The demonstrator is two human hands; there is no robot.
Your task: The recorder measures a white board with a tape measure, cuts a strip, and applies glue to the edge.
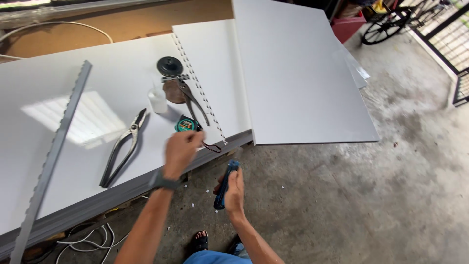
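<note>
The left hand (pixel 180 149) pinches a small dark loop beside the tape measure (pixel 186 125) on the table (pixel 73 122). At 5 o'clock, the right hand (pixel 234 191) grips a blue utility knife (pixel 225 185).

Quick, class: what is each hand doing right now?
Left hand: closed, fingers at the green tape measure on the white sheet.
Right hand: closed around a blue tool.

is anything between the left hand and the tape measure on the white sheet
Nothing visible. The left hand sits right at the tape measure near the sheet's edge. The snips lie just behind it and the pliers off to the side, neither blocking.
</note>
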